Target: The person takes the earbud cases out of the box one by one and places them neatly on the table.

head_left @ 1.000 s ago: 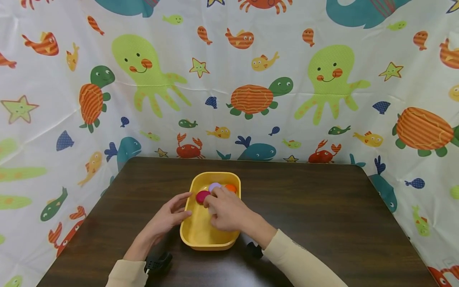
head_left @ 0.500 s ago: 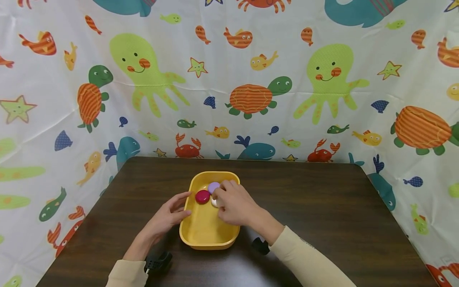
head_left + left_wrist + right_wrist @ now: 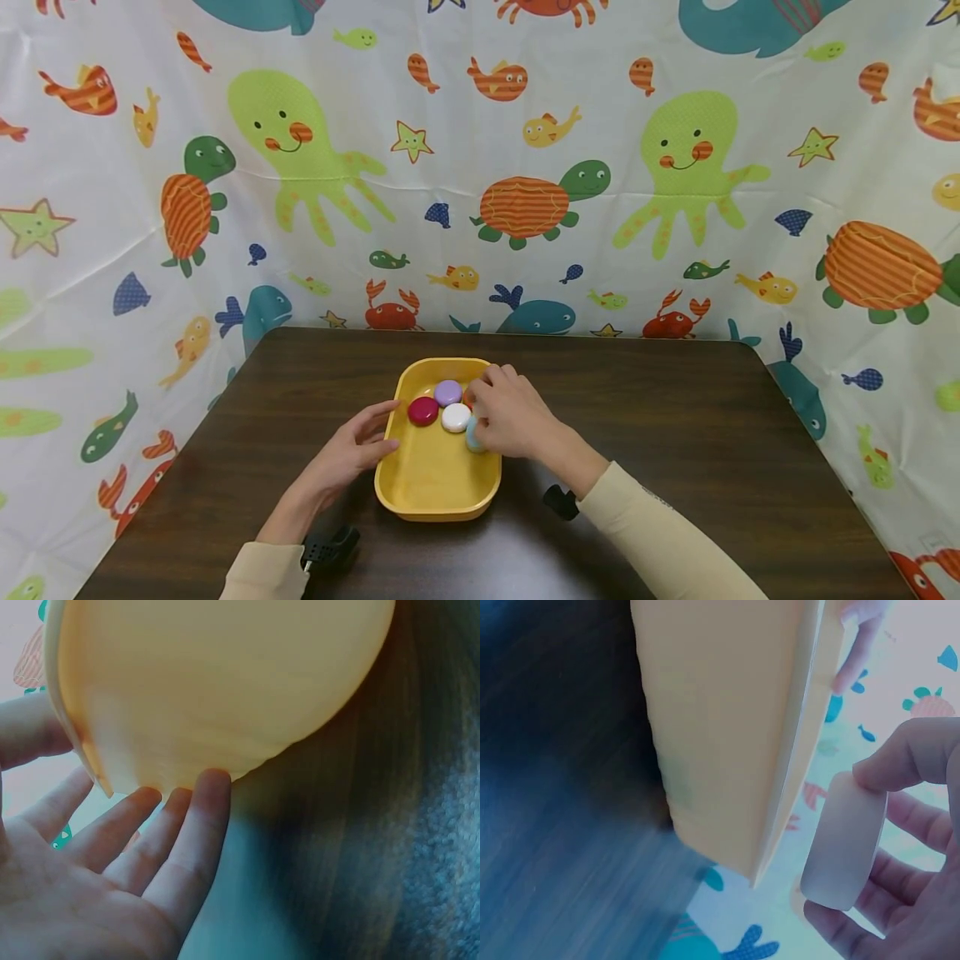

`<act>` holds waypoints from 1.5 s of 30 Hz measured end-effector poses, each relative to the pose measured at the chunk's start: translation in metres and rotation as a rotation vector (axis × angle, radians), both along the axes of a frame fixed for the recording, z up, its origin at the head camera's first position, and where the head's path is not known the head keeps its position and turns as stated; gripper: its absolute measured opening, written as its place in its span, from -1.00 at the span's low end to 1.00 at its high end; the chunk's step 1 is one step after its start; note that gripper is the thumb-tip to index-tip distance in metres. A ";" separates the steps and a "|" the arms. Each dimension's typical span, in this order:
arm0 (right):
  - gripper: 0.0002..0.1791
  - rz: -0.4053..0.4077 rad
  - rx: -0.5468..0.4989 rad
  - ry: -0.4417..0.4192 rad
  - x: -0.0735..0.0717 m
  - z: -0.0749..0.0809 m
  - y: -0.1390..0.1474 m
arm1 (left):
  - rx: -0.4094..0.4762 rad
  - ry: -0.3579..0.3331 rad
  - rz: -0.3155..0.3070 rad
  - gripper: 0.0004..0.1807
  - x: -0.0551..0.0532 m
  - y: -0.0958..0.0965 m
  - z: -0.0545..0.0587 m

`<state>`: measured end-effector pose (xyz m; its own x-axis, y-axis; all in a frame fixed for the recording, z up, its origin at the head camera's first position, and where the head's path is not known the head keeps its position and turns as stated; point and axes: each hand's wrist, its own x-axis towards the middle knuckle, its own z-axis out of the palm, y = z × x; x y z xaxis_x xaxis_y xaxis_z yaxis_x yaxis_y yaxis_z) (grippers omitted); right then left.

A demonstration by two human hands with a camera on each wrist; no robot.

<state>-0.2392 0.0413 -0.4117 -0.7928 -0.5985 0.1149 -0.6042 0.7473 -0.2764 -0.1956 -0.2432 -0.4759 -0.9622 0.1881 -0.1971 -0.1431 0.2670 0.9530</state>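
One dark wood-grain surface [image 3: 637,433], backed by a white cloth [image 3: 457,100] printed with sea animals, carries a yellow tray [image 3: 438,487] between the left hand [image 3: 348,454], its fingers spread along the wall beside it, and the right hand [image 3: 517,415], which pinches a light-blue disc [image 3: 474,437]. Only the head view shows a crimson disc [image 3: 423,411], lavender disc [image 3: 448,392] and white disc [image 3: 456,418] inside, left of the right hand; only the right wrist view bares thumb and fingers gripping the held piece, and only the left wrist view the fingertips at the outer wall.
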 end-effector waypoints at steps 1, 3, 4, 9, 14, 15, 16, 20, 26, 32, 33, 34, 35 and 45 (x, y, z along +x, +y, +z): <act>-0.63 -0.005 0.004 -0.001 -0.001 0.000 0.001 | -0.001 0.000 0.003 -0.25 0.000 0.000 0.000; -0.62 -0.017 0.012 0.001 -0.004 0.000 0.003 | 0.000 0.000 0.005 -0.25 0.000 0.000 0.000; -0.63 -0.021 0.014 0.002 -0.006 0.000 0.004 | 0.000 0.001 0.001 -0.25 0.000 0.000 -0.001; -0.64 -0.045 0.007 0.025 -0.013 0.001 0.011 | 0.009 -0.002 0.002 -0.25 0.000 -0.001 -0.001; -0.67 -0.066 -0.003 0.063 -0.020 -0.001 0.018 | 0.003 0.002 0.003 -0.25 -0.001 -0.001 -0.001; -0.67 -0.069 -0.006 0.066 -0.022 -0.001 0.019 | 0.002 0.003 0.002 -0.25 -0.001 -0.001 -0.001; -0.67 -0.076 -0.004 0.067 -0.023 -0.002 0.020 | 0.001 0.004 0.002 -0.25 -0.001 -0.001 -0.001; -0.68 -0.112 -0.003 0.059 -0.027 -0.005 0.023 | 0.000 0.009 0.000 -0.26 -0.001 -0.001 -0.001; -0.69 -0.171 -0.026 0.037 -0.033 -0.013 0.028 | -0.001 0.003 0.005 -0.26 0.000 -0.001 -0.001; -0.69 -0.207 -0.041 0.025 -0.043 -0.022 0.033 | 0.003 -0.003 0.011 -0.25 0.000 -0.001 -0.001; -0.70 -0.209 -0.044 0.023 -0.044 -0.023 0.034 | 0.004 -0.003 0.011 -0.25 0.000 -0.002 -0.001; -0.70 -0.210 -0.046 0.022 -0.046 -0.024 0.034 | 0.004 -0.003 0.011 -0.25 0.000 -0.002 -0.001; -0.71 -0.209 -0.046 0.022 -0.047 -0.025 0.035 | 0.004 -0.002 0.011 -0.26 0.000 -0.002 -0.001; -0.70 -0.209 -0.036 0.022 -0.059 -0.037 0.034 | -0.003 0.004 0.008 -0.26 0.000 -0.002 -0.001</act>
